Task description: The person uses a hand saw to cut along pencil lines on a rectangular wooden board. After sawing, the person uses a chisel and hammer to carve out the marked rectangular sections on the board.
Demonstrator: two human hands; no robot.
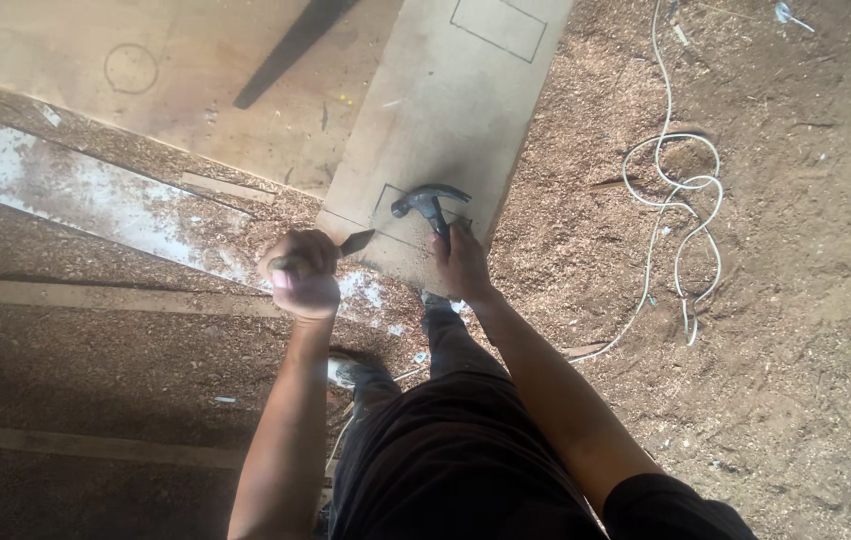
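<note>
My left hand (301, 272) is closed around a chisel (354, 242), whose dark blade points right onto the near end of a plywood board (446, 100). In my right hand (463, 262) I grip the handle of a dark claw hammer (428, 203); its head hovers over a pencilled rectangle on the board. A second drawn rectangle sits near the board's far end. Both hands are at the board's near edge, a short way apart.
Sawdust covers the floor. A white cord (681, 215) loops at the right. A hand saw blade (291, 50) lies on a larger wooden sheet (146, 70) at upper left. A whitish plank (86, 195) runs diagonally on the left. My dark trousers fill the bottom.
</note>
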